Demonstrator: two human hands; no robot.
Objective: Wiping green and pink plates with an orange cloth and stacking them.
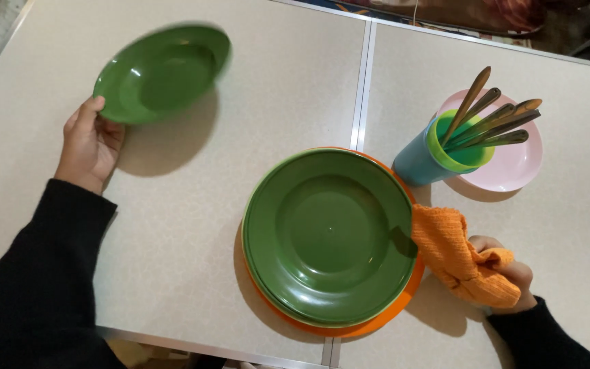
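**Two hands, two jobs at a speckled table**

Two bare hands are out over the pale speckled tabletop (pixel 192 225), both in black sleeves.

Left hand (pixel 90 145): fingers curled round the near rim of a shallow round green plastic plate (pixel 162 72), thumb on top of the edge. The plate is tipped up away from the hand and blurred, its far edge clear of the table; a shadow lies under it.

Right hand (pixel 507 273): closed round a bunched orange knitted cloth (pixel 462 256), fingers wrapped over the wad. The loose end of the cloth reaches out from the fist and touches the rim of the nearest plate.

That plate is the top of a stack: a dark green round plastic plate (pixel 329 236) sitting on others, with an orange plate (pixel 384 318) showing as a rim at the bottom. The stack sits just beside the cloth hand, well apart from the other hand.

Beyond the cloth hand: a blue plastic cup with a lime green cup nested inside (pixel 421 160), holding several wooden-handled utensils (pixel 493 123) leaning outward. Behind it, touching or nearly so, a small pink plastic bowl (pixel 513 164).

A metal seam (pixel 362 89) splits the tabletop in two.
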